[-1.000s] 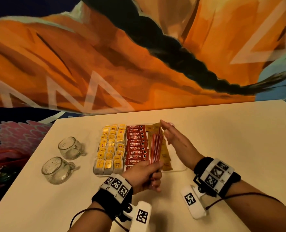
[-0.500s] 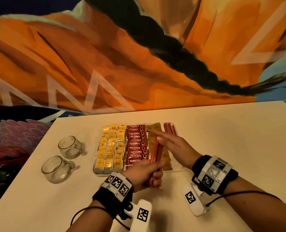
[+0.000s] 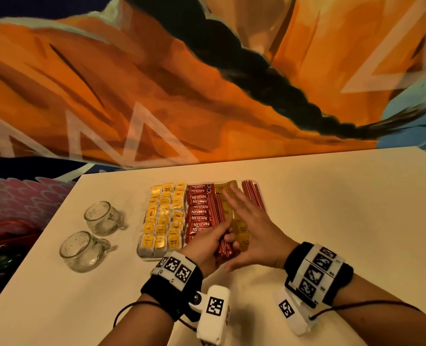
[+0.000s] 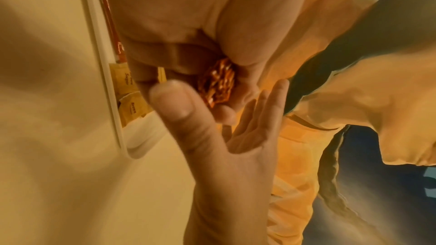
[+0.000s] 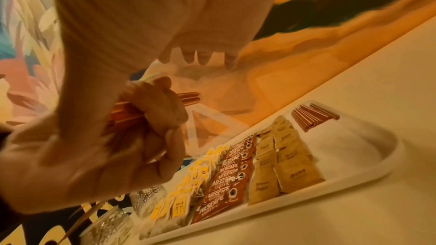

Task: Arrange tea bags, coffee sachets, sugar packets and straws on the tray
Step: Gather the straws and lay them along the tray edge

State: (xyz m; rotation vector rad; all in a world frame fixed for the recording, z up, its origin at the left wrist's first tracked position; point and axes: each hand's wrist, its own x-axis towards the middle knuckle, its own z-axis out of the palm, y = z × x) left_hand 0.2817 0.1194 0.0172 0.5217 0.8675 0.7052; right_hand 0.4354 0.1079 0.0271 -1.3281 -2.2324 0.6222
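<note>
On the pale cream tabletop (image 3: pixel 319 221) lies a shallow white rectangular tray (image 5: pixel 368 170) with rounded corners. Its left part holds rows of yellow-tagged tea bags (image 3: pixel 163 216), just beside them a column of red Nescafé coffee sachets (image 3: pixel 199 211), and next to those the tan brown-sugar packets (image 5: pixel 290 163). At the tray's far right corner rests a small group of reddish-brown straws (image 3: pixel 253 196), lying side by side lengthwise.

The left hand (image 3: pixel 210 243) sits over the tray's near edge with its fingers curled round a bundle of the same reddish-brown straws (image 3: pixel 217 221), which points away from the person above the line between the sachets and the sugar packets. The left wrist view shows the bundle's cut ends (image 4: pixel 217 85) poking out of the fist.

The right hand (image 3: pixel 253 231) is spread flat, fingers straight and together, holding nothing; it hovers above the sugar packets just right of the held bundle, its thumb close to the left hand's fingers. Whether it touches the bundle cannot be told.

To the left of the tray, apart from it, stand two clear glass mugs (image 3: pixel 102 218) with handles, one nearer than the other.
</note>
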